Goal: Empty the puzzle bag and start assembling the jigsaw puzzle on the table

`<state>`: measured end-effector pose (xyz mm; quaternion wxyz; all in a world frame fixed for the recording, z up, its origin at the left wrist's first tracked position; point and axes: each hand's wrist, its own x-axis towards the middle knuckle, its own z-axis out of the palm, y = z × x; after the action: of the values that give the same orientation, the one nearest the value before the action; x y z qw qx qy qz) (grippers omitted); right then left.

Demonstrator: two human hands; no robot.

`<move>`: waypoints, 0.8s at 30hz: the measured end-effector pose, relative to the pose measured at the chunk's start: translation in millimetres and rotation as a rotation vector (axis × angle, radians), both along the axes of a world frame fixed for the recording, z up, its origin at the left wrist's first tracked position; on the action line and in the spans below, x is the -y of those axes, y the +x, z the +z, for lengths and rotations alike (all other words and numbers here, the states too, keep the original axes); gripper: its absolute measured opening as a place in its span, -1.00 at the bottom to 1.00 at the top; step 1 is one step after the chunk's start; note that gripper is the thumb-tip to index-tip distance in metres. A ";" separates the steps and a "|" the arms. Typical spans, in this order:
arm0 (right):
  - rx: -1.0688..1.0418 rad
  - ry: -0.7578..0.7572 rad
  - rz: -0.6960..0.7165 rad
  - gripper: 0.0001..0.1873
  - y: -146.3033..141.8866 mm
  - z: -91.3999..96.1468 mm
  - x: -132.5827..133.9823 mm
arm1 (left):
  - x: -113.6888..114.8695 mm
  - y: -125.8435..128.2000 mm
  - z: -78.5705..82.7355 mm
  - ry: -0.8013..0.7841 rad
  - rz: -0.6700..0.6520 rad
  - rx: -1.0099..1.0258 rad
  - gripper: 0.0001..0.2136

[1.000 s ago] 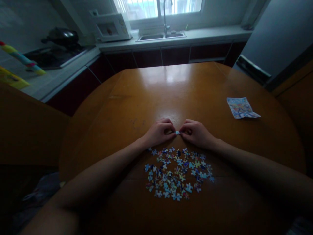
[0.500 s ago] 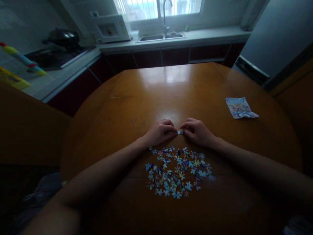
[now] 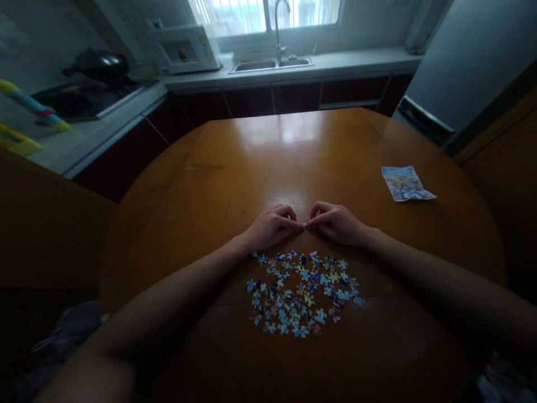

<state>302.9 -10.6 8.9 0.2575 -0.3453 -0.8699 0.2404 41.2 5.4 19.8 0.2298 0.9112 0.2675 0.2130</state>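
At the brown table (image 3: 243,173), the left hand (image 3: 272,228) and the right hand (image 3: 339,225) are meeting at a small puzzle bit (image 3: 305,226). The left hand is pinching one end, and the right hand is pinching the other. The hands are hiding most of it. Closer in, lots of loose puzzle pieces (image 3: 283,316) are lying in a messy patch, many showing blue. Off to the right, a creased paper (image 3: 401,182) with a colorful picture is lying by itself. Past the table, a black pot (image 3: 103,64) is sitting on the stove (image 3: 79,103), and a white microwave (image 3: 182,50) is standing near the sink (image 3: 272,68).
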 end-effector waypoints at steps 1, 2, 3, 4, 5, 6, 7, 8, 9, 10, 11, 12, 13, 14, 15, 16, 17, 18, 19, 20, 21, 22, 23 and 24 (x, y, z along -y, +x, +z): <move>0.005 0.000 0.001 -0.72 0.3 -0.5 -0.5 | -0.1 0.1 -0.2 -0.002 0.001 0.000 -0.81; 0.006 -0.001 0.001 -0.72 0.6 -0.9 -1.1 | -0.3 0.0 -0.5 -0.003 0.000 0.002 -0.82; 0.004 0.000 0.002 -0.72 0.9 -1.3 -1.8 | -0.6 -0.1 -0.7 -0.003 -0.002 0.006 -0.82; 0.000 0.001 0.003 -0.72 1.1 -1.6 -2.4 | -0.9 -0.3 -0.8 -0.001 -0.006 0.010 -0.82; -0.004 0.000 0.004 -0.72 1.3 -1.8 -3.0 | -1.4 -0.5 -0.8 0.003 -0.011 0.014 -0.83; -0.009 -0.004 0.004 -0.72 1.4 -1.8 -3.4 | -1.8 -0.8 -0.5 0.007 -0.020 0.016 -0.82; -0.014 -0.010 0.004 -0.72 1.5 -1.6 -3.7 | -2.2 -1.0 -0.1 0.010 -0.027 0.014 -0.82; -0.018 -0.018 0.004 -0.72 1.5 -1.3 -4.0 | -2.5 -1.1 0.4 0.009 -0.034 0.012 -0.82; -0.022 -0.027 0.005 -0.72 1.4 -0.9 -4.2 | -2.8 -1.2 1.0 0.003 -0.038 0.010 -0.82; -0.026 -0.035 0.008 -0.71 1.5 -0.3 -4.5 | -3.0 -1.2 1.4 -0.008 -0.040 0.011 -0.82; -0.032 -0.041 0.013 -0.71 1.5 0.3 -4.7 | -3.3 -1.2 1.6 -0.019 -0.039 0.015 -0.82; -0.038 -0.045 0.019 -0.72 1.5 1.0 -4.9 | -3.5 -1.2 1.6 -0.028 -0.037 0.021 -0.83; -0.045 -0.048 0.024 -0.73 1.6 1.8 -5.0 | -3.7 -1.2 1.3 -0.034 -0.035 0.030 -0.83; -0.052 -0.049 0.028 -0.74 1.7 2.6 -5.1 | -4.0 -1.3 0.7 -0.038 -0.033 0.040 -0.84; -0.055 -0.048 0.032 -0.76 1.7 3.4 -5.2 | -4.3 -1.4 -0.1 -0.041 -0.031 0.047 -0.84; -0.055 -0.045 0.034 -0.77 1.7 4.0 -5.3 | -4.6 -1.6 -0.9 -0.044 -0.032 0.053 -0.84; -0.051 -0.041 0.038 -0.80 1.8 4.6 -5.4 | -4.9 -1.7 -1.6 -0.048 -0.032 0.059 -0.85; -0.046 -0.036 0.043 -0.82 1.8 4.9 -5.5 | -5.1 -1.9 -2.2 -0.052 -0.033 0.062 -0.85; -0.041 -0.034 0.051 -0.84 1.9 5.1 -5.8 | -5.3 -2.0 -2.6 -0.056 -0.033 0.061 -0.85; -0.037 -0.037 0.057 -0.86 1.9 5.0 -6.2 | -5.5 -2.0 -2.9 -0.058 -0.032 0.059 -0.85; -0.038 -0.043 0.060 -0.87 1.9 4.8 -6.5 | -5.7 -2.1 -3.1 -0.061 -0.029 0.057 -0.85; -0.042 -0.052 0.056 -0.87 1.8 4.5 -6.9 | -5.8 -2.1 -3.3 -0.065 -0.026 0.056 -0.84; -0.047 -0.062 0.049 -0.88 1.7 4.2 -7.2 | -6.0 -2.2 -3.5 -0.068 -0.024 0.056 -0.84; -0.050 -0.069 0.038 -0.88 1.4 3.9 -7.4 | -6.2 -2.2 -3.7 -0.071 -0.023 0.058 -0.84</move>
<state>304.3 -3.3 12.8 0.2625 -0.3312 -0.8607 0.2837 38.9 11.6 16.2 0.2719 0.8990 0.2576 0.2272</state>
